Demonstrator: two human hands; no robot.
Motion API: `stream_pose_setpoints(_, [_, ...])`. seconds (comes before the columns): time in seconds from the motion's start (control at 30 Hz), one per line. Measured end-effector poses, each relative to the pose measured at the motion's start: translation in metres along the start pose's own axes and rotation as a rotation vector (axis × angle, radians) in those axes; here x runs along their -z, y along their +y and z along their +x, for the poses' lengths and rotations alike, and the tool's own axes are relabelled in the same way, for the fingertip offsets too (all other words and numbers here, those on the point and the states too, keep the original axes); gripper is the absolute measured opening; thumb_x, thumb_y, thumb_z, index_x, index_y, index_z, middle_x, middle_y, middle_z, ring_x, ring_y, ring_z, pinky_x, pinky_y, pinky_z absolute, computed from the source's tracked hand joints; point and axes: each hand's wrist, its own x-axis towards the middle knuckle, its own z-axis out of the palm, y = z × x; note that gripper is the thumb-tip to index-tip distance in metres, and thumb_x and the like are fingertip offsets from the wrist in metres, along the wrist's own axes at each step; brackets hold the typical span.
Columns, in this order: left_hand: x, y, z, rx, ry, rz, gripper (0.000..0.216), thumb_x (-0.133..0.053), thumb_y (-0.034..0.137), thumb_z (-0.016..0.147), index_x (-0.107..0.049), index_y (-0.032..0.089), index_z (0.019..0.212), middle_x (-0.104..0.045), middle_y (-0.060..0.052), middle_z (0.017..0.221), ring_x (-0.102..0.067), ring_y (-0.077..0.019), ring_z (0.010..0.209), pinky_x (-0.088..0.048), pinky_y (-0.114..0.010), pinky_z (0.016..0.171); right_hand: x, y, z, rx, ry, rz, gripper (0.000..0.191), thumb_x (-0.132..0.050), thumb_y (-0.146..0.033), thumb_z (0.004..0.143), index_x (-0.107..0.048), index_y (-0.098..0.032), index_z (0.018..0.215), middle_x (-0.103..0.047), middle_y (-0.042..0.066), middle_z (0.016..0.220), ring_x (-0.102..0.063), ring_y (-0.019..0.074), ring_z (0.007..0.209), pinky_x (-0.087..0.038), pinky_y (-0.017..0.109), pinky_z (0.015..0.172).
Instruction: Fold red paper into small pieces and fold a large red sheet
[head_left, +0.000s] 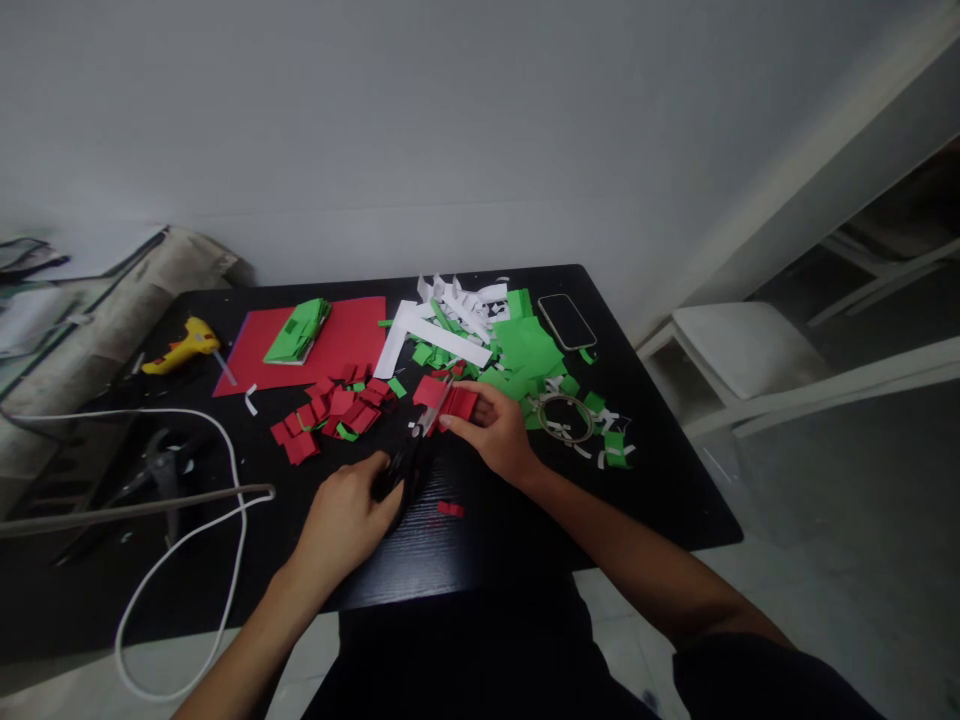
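Observation:
My left hand [346, 520] grips the black handles of a pair of scissors [409, 452], whose blades point up and right. My right hand [496, 428] pinches a folded red paper piece [452, 402] at the blade tips. A small red offcut [450, 509] lies on the black table [660, 500] between my hands. A heap of cut red squares [334, 412] sits just left of the scissors.
Green paper scraps [529, 350] and white strips [450, 315] pile up behind my right hand. A red sheet [352, 335] carries a folded green piece [298, 332]. Also present: phone [566, 320], yellow glue gun [180, 347], tape ring [564, 417], white cable [225, 460], pliers [154, 475], white chair [742, 350].

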Motion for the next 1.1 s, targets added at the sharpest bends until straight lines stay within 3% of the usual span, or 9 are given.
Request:
stream_pose_setpoints(0.5, [-0.003,0.001,-0.001,0.019,0.004,-0.001,0.039,-0.041,0.055,0.094,-0.053,0.022,0.076,-0.061,-0.004,0.068,-0.060,-0.0232,0.065,-0.036,-0.031,0.063,-0.001,0.001,-0.001,-0.002,-0.005,0.019,0.044,-0.086,-0.027,0.068,-0.069,-0.024,0.109,-0.077,0.006,0.111,-0.074,0.0258,0.103,-0.058,0.045,0.098])
stream_pose_setpoints(0.7, [-0.002,0.001,-0.003,0.041,-0.005,-0.045,0.041,-0.042,0.057,0.092,-0.053,0.022,0.073,-0.056,-0.001,0.060,-0.055,-0.0191,0.056,-0.033,-0.029,0.059,0.000,0.000,0.000,-0.027,0.013,0.018,0.045,-0.087,-0.027,0.066,-0.069,-0.024,0.107,-0.077,0.006,0.110,-0.074,0.0262,0.103,-0.058,0.045,0.099])
stream_pose_setpoints(0.87, [0.007,-0.003,0.004,0.084,0.093,-0.093,0.047,-0.043,0.062,0.091,-0.053,0.022,0.068,-0.056,0.001,0.058,-0.053,-0.0162,0.053,-0.034,-0.027,0.057,0.000,-0.002,0.002,-0.061,-0.005,0.084,0.043,-0.087,-0.028,0.067,-0.070,-0.025,0.106,-0.078,0.005,0.107,-0.073,0.0257,0.103,-0.056,0.046,0.101])
stream_pose_setpoints(0.97, [0.012,-0.009,0.012,0.144,0.112,0.015,0.048,-0.044,0.065,0.091,-0.058,0.021,0.078,-0.066,-0.003,0.068,-0.062,-0.0208,0.062,-0.037,-0.028,0.060,0.000,-0.002,0.004,-0.117,-0.011,0.128,0.040,-0.088,-0.031,0.067,-0.072,-0.023,0.103,-0.077,0.003,0.101,-0.073,0.0235,0.096,-0.057,0.042,0.096])
stream_pose_setpoints(1.1, [0.009,-0.018,0.022,0.185,0.068,0.213,0.044,-0.042,0.056,0.095,-0.063,0.018,0.106,-0.075,-0.011,0.098,-0.071,-0.0304,0.088,-0.045,-0.033,0.070,0.002,0.000,0.010,-0.293,-0.084,0.310,0.035,-0.087,-0.043,0.068,-0.074,-0.018,0.089,-0.074,0.003,0.085,-0.069,0.0180,0.076,-0.058,0.035,0.077])
